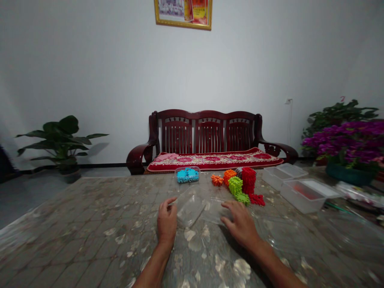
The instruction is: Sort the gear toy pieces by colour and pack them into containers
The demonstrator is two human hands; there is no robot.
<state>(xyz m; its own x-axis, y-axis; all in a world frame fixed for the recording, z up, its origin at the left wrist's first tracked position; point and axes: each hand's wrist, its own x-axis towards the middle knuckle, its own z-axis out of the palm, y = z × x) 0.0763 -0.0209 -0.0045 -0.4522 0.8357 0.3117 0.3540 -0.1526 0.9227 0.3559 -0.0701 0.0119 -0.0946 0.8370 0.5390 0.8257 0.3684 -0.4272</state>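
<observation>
A clear plastic container [190, 208] sits tilted on the table in front of me, with a clear flat lid [213, 211] spread beside it on the right. My left hand [167, 222] has its fingers curled at the container's left edge. On the other side, my right hand [241, 224] is over the lid's right edge, thumb and fingers apart. Beyond them stands a clear box of blue plastic pieces [187, 175]. Orange pieces [229, 176], green pieces [235, 186] and red pieces [249, 181] are stacked or heaped to its right.
Two translucent boxes [303, 196] with lids stand at the right, near a pot of purple flowers [354, 144]. More clear plastic [282, 232] lies by my right forearm. A patterned cover spreads over the table [99, 236]. Behind it is a wooden bench [210, 132].
</observation>
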